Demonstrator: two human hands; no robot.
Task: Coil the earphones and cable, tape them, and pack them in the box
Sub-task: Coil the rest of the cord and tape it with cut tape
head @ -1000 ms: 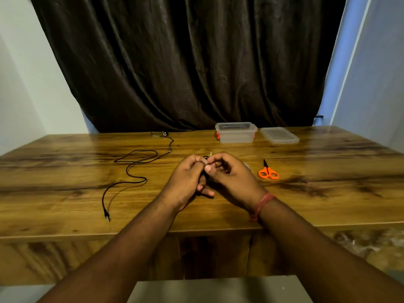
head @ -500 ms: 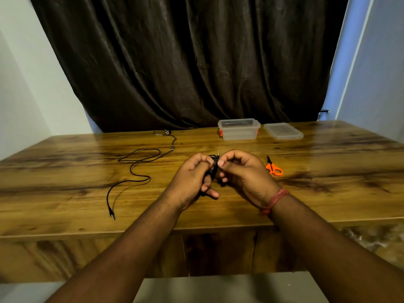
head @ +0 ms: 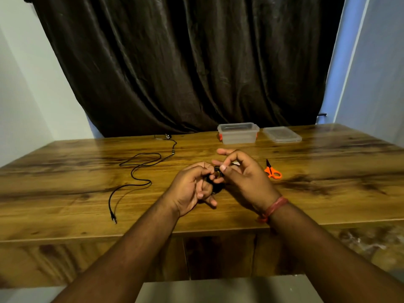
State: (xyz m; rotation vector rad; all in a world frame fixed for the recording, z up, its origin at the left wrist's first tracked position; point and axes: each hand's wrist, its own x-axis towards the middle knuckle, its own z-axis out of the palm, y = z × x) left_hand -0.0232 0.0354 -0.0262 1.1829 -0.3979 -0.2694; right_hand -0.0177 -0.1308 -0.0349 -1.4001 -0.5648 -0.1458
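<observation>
Earphones (head: 140,169) lay loose on the wooden worktop (head: 65,193), left of centre, plug end nearest the front edge, earbud end near the back by the curtain (head: 185,62). Left hand (head: 192,186) curled closed around a small black cable coil (head: 216,182) above the worktop's middle. Right hand (head: 242,173) touched the coil with thumb and a fingertip, its other fingers spread. Red band (head: 274,207) on the right wrist. Clear box (head: 238,133) stood open at the back edge, its lid (head: 282,134) flat just beside it. Orange scissors (head: 272,171) lay right of the hands.
</observation>
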